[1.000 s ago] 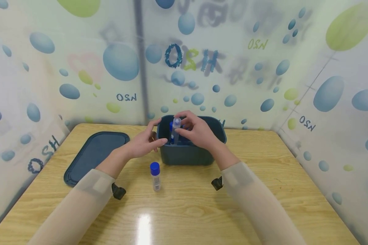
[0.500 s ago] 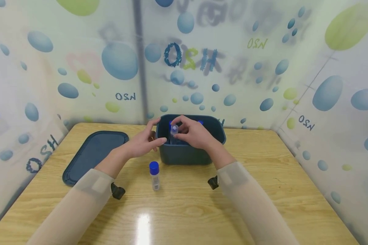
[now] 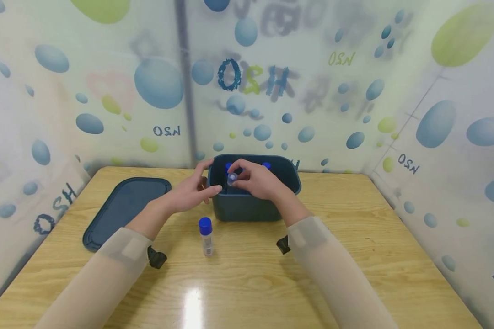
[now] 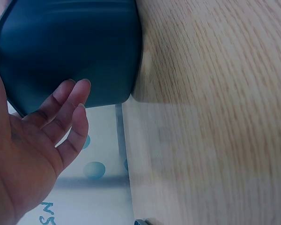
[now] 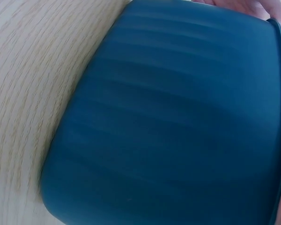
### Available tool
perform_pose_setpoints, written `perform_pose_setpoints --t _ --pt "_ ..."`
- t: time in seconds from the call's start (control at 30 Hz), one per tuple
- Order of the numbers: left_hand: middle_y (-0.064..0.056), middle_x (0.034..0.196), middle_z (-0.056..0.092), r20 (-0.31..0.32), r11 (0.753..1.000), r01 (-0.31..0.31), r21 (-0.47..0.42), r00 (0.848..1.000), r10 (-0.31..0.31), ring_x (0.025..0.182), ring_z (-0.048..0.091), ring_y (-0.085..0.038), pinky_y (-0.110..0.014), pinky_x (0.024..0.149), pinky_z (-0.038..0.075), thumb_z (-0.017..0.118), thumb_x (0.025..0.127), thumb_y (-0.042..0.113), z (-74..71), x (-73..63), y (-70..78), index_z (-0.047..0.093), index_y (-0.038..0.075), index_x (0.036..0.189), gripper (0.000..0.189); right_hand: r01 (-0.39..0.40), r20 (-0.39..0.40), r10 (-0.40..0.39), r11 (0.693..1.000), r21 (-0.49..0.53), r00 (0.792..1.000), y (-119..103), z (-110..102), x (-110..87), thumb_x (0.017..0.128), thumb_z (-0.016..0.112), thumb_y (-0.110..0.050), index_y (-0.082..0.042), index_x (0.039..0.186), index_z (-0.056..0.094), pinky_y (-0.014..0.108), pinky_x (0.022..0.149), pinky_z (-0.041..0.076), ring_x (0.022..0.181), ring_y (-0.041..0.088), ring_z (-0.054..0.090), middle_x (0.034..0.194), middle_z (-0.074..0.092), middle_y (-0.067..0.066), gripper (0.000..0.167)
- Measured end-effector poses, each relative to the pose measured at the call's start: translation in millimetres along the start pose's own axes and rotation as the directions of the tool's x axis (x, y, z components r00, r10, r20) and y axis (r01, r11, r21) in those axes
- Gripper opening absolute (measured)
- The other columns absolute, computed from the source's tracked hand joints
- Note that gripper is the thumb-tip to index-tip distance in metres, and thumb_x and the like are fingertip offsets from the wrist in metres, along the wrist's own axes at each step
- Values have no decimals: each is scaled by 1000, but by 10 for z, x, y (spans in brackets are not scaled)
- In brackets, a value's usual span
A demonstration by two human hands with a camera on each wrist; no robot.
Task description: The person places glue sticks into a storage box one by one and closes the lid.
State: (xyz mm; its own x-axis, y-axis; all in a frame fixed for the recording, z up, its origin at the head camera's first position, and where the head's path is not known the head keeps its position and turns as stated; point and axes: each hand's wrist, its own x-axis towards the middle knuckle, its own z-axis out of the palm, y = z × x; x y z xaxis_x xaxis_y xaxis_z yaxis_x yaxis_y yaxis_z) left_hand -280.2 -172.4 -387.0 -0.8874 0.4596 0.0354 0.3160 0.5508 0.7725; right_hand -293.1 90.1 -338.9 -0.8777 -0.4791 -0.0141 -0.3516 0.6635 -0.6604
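A dark blue plastic bin stands on the table. At its left end my left hand holds the rim, thumb over the near edge and fingers along the outside wall, as the left wrist view shows. Inside the bin, my right hand pinches a clear plastic tube between thumb and fingers, its clear end up. Several blue caps show around that hand; the rest of what is in there is hidden. In front of the bin a clear bottle with a blue cap is on the wood.
Left of the bin lies a flat dark blue lid. The wooden table runs back to a wall printed with blue and green ovals. In the right wrist view the bin's side wall fills most of the frame.
My right hand has lowered the clear tube deeper into the bin, shifting slightly left. The left hand has kept its hold on the rim.
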Motion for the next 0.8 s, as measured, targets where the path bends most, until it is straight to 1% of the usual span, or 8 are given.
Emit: perform_pose_setpoints --t 0.17,0.4,0.6,0.8 --pt "-12 102 72 -2 1000 4 4 1000 -4 94 73 -34 -40 82 56 62 109 57 4 4 -11 2 31 176 93 -14 16 14 1000 2 1000 -5 6 14 110 69 -24 -27 135 64 50 105 60 126 23 73 130 76 3 25" --pt "-14 104 73 8 1000 -4 13 1000 4 94 73 -34 -39 82 56 61 110 56 0 18 -23 1 28 176 94 -28 41 26 999 37 999 -22 0 8 111 68 -23 -23 136 65 50 106 60 120 23 76 130 77 5 25" --pt "-14 103 73 9 1000 -9 15 1000 8 93 73 -33 -38 81 55 61 110 55 -2 17 -19 0 28 176 94 -32 38 30 999 44 999 -14 0 5 111 68 -23 -23 136 66 49 106 60 117 22 77 130 77 5 24" --pt "-12 101 72 -6 1000 -5 16 1000 6 93 73 -34 -40 81 56 62 110 56 10 12 -18 2 31 176 92 -34 24 33 999 43 999 -24 -12 -1 110 69 -24 -23 136 66 49 107 60 117 22 76 132 76 6 26"
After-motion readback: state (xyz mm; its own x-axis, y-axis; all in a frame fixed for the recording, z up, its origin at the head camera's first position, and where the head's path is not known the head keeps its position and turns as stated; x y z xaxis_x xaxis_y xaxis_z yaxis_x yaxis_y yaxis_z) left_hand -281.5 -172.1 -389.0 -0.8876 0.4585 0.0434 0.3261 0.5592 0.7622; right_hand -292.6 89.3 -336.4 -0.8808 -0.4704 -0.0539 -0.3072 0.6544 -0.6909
